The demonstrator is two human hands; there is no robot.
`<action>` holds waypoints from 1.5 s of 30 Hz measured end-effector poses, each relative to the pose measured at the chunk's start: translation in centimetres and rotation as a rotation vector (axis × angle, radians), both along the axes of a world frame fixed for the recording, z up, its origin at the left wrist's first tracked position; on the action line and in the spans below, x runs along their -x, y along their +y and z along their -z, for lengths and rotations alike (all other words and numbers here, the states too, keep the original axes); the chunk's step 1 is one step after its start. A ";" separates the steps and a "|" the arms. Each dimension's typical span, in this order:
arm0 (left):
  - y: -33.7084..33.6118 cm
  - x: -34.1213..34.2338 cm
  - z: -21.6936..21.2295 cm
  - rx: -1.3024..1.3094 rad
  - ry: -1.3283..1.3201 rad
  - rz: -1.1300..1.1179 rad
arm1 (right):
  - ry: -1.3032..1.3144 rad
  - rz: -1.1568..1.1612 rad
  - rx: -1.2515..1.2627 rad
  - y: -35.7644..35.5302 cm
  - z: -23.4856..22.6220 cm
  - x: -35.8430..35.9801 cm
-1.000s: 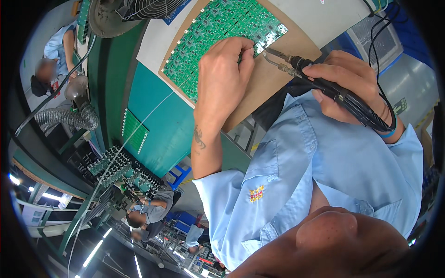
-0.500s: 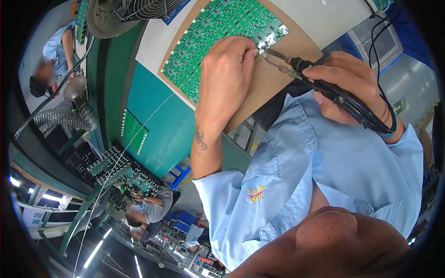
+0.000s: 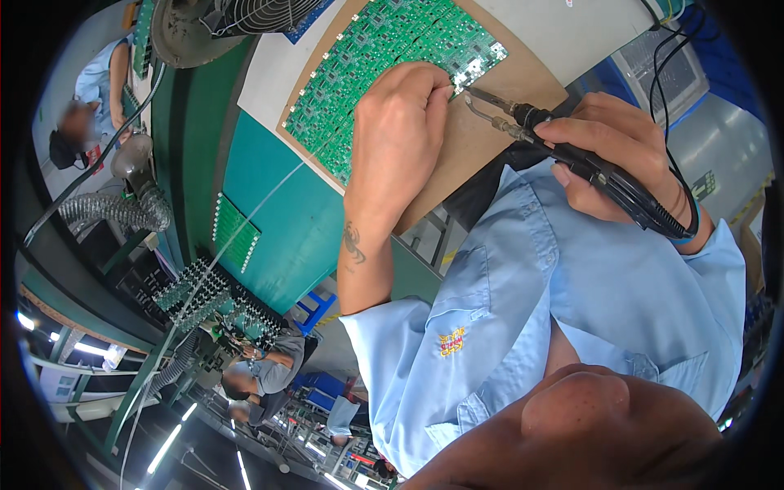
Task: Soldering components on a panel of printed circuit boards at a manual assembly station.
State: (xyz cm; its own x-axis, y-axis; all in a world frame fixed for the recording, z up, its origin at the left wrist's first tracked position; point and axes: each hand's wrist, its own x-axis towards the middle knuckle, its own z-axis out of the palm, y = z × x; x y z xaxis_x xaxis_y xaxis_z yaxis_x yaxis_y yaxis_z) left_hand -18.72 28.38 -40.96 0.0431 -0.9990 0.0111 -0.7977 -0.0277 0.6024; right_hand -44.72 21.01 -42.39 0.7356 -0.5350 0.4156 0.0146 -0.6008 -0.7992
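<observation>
A large green circuit board panel (image 3: 327, 106), dense with small parts, lies on a brown board (image 3: 461, 151). My left hand (image 3: 400, 135) rests over its near edge, thumb and forefinger pinched together at a corner. A thin pale wire (image 3: 269, 194) runs from the lower left up to this hand; its end at the fingertips is too small to make out. My right hand (image 3: 608, 147) grips a black soldering iron (image 3: 608, 178) with a second thin metal tube beside its tip. The tip points at the panel's corner, close to my left fingertips.
A smaller green board (image 3: 237, 233) lies on the teal mat (image 3: 273, 192). A fan (image 3: 265, 12) and a metal hood (image 3: 192, 33) stand at the far left. Black cables (image 3: 661, 73) hang on the right. Other people (image 3: 273, 371) work at the left.
The pale wire has swung slightly and looks blurred. The iron's tip has shifted very slightly; my left hand keeps nearly the same place.
</observation>
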 end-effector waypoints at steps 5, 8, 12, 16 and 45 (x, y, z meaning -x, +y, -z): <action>0.0 0.0 -0.1 0.009 -0.027 -0.004 | -0.003 -0.005 0.006 0.0 -0.1 0.2; 0.0 0.0 -0.1 -0.002 -0.024 -0.009 | -0.036 0.024 -0.024 0.0 -0.8 0.1; 0.1 0.1 -0.1 -0.003 0.000 -0.020 | -0.030 0.045 0.013 0.2 -0.6 0.3; 0.4 0.0 -0.2 0.029 0.006 -0.026 | -0.021 0.054 0.023 0.4 -1.0 0.4; 2.8 -1.5 0.3 0.059 -0.058 -0.027 | -0.025 -0.004 -0.031 1.6 -0.4 -1.7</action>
State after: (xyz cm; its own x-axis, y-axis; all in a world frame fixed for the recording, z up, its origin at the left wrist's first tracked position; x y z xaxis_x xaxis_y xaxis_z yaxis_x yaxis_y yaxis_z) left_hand -17.26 31.21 -41.28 0.0680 -0.9950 0.0728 -0.8308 -0.0161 0.5564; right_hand -43.03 22.63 -41.98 0.7271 -0.5451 0.4173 0.0375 -0.5753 -0.8171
